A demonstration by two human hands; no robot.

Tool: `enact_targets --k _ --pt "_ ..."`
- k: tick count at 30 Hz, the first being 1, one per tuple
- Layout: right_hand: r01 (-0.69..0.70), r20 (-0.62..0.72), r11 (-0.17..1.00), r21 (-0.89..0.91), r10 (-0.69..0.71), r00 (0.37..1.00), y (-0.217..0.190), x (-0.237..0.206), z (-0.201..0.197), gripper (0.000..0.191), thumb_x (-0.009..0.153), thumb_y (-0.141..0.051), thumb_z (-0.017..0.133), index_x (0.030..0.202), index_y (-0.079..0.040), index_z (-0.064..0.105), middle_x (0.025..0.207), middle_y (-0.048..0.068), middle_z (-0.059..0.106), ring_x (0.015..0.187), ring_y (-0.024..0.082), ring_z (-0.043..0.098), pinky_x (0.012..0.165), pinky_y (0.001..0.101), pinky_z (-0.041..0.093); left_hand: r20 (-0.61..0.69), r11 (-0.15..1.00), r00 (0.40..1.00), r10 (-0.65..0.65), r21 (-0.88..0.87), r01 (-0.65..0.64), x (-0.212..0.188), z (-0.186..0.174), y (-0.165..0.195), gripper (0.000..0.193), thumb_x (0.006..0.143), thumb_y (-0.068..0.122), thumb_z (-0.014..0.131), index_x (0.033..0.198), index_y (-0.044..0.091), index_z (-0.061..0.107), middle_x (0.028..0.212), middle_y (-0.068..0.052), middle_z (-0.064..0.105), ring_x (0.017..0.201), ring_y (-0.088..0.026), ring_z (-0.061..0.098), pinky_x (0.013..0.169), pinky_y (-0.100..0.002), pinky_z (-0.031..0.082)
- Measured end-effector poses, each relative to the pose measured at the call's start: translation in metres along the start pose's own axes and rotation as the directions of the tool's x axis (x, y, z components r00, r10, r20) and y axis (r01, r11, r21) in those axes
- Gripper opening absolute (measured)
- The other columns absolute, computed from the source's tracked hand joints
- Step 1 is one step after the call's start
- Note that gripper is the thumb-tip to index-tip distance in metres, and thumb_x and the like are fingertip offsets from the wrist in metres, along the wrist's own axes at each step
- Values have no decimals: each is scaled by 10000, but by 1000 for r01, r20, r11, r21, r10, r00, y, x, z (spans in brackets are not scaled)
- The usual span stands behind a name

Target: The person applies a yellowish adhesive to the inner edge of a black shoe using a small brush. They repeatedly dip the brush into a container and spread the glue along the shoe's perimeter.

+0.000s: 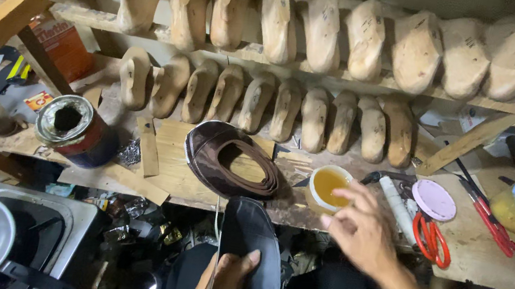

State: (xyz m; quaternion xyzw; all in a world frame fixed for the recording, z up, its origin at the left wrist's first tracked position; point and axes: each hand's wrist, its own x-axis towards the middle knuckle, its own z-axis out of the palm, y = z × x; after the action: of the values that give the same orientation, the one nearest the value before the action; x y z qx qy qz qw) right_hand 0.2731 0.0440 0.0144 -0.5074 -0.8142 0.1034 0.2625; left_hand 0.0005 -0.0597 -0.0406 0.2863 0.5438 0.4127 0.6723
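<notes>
Dark, curved leather shoe piece (250, 248) is clamped upright in the left hand (227, 282), below the edge of the wooden counter (176, 173). To its right, the right hand (361, 231) hovers with fingers loosely apart and holding nothing, just beside the small white cup of amber glue (328, 188). Risk: a knock from those fingers could tip the cup, spilling glue toward the red-handled scissors (431, 240).
</notes>
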Motion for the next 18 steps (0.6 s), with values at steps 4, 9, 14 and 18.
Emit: enact_targets --k 4,9,14,18 --pt "61 159 876 479 -155 975 -30 -25 -8 234 821 -112 733 1051 -88 764 1542 131 509 1506 335 382 1209 526 313 174 996 981 83 -38 -77 16 4 -15 511 916 335 686 512 106 470 482 48 391 443 -117 330 462 -329 237" --pt "76 123 721 688 -220 968 -48 -36 -1 397 867 -3 667 1249 -101 710 1631 187 346 1530 349 340 1205 531 357 261 982 964 50 162 -95 16 4 -24 562 925 402 635 473 111 471 446 45 397 432 -114 345 455 -328 244" --pt "180 29 684 707 -282 959 -43 -44 9 364 885 67 655 1153 -147 777 1634 194 379 1551 360 347 1210 541 361 212 980 974 79 160 -114 6 12 -9 558 919 433 618 473 125 486 438 49 399 424 -109 359 445 -326 237" --pt "141 42 697 703 -238 970 -36 -51 13 362 876 88 645 1138 -125 775 1626 193 366 1508 351 401 1192 523 395 164 998 986 44 -40 -38 -5 25 6 424 934 335 636 614 61 590 555 12 512 509 -132 434 518 -323 306"
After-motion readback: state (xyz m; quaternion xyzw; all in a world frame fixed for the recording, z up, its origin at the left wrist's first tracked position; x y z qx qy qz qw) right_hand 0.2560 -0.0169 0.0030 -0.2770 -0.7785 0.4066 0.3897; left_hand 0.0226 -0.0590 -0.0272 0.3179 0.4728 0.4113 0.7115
